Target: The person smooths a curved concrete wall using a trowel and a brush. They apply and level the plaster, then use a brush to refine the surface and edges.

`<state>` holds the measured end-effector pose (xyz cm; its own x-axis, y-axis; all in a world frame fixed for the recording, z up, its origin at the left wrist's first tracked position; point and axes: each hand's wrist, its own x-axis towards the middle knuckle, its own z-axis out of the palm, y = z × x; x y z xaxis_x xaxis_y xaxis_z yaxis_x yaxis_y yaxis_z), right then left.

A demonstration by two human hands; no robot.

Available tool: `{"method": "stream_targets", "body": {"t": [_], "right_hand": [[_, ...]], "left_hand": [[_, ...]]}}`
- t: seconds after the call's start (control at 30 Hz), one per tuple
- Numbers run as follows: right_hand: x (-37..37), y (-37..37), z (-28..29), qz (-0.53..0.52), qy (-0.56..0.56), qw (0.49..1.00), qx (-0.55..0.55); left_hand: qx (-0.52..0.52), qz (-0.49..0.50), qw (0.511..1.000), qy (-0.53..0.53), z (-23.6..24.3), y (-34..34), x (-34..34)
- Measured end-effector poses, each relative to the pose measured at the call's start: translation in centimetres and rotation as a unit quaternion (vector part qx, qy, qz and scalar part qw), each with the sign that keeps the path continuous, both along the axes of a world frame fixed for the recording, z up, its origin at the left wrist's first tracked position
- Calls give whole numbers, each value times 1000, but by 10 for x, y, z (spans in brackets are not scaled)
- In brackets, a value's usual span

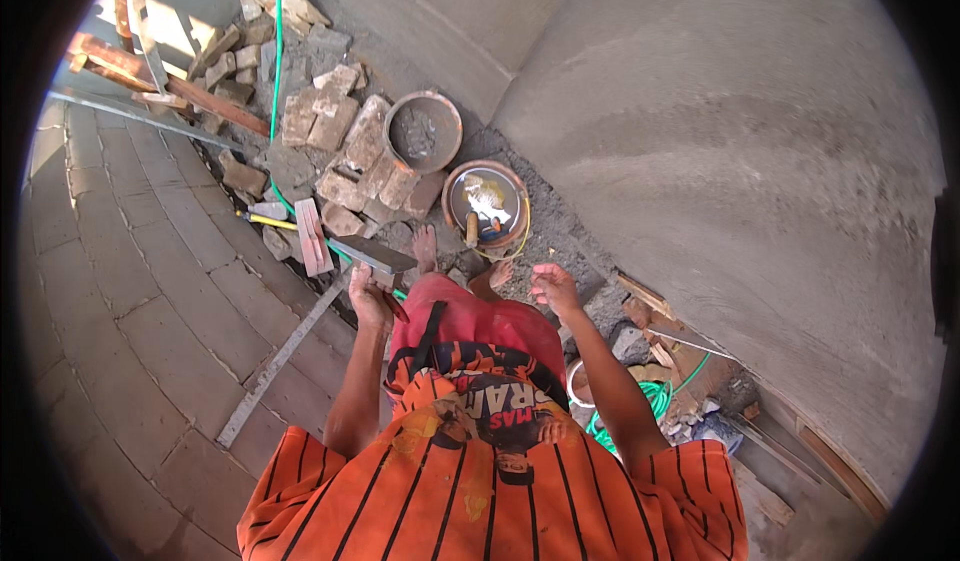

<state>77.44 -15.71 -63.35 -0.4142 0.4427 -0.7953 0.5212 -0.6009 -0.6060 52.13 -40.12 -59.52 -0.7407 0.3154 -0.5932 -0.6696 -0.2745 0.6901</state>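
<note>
My left hand [370, 298] is closed round a plastering trowel, its flat grey blade [378, 254] pointing away from me and a reddish handle end showing beside the palm. My right hand [553, 289] hangs in the air to the right of my knees, fingers loosely bent and apart, with nothing visible in it. Ahead of my feet, a round basin of water [525, 223] holds a brush-like tool [472, 229] and small objects. Behind it, another round basin [388, 133] contains grey mortar. Left of the trowel lies a pinkish wooden float [312, 236].
Loose bricks [335, 121] pile up beyond the basins. A curved plastered wall [720, 161] rises at right; a brick surface [150, 261] curves along the left. A long metal straightedge [285, 351], a green hose [277, 61] and wooden beams [190, 96] lie about.
</note>
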Motion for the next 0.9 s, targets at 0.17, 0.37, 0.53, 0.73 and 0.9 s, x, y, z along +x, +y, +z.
{"method": "stream_targets", "body": {"t": [0.17,0.37,0.53,0.73,0.9], "right_hand": [[-18,11,-108,77,-75,994,22],[-81,-20,-295,324,-176,899,235],[-144,-51,-390,261,-282,898,214],[-123,11,-385,574,-248,700,344],[-103,50,-146,231,-165,948,-144]], "left_hand": [[-113,31,987,-106,-25,-57,-4],[-150,38,981,-118,-78,-146,-1],[-236,42,968,-76,-84,-169,-3],[-216,10,969,-123,-46,-151,-14],[-133,87,985,-68,1,-117,45]]}}
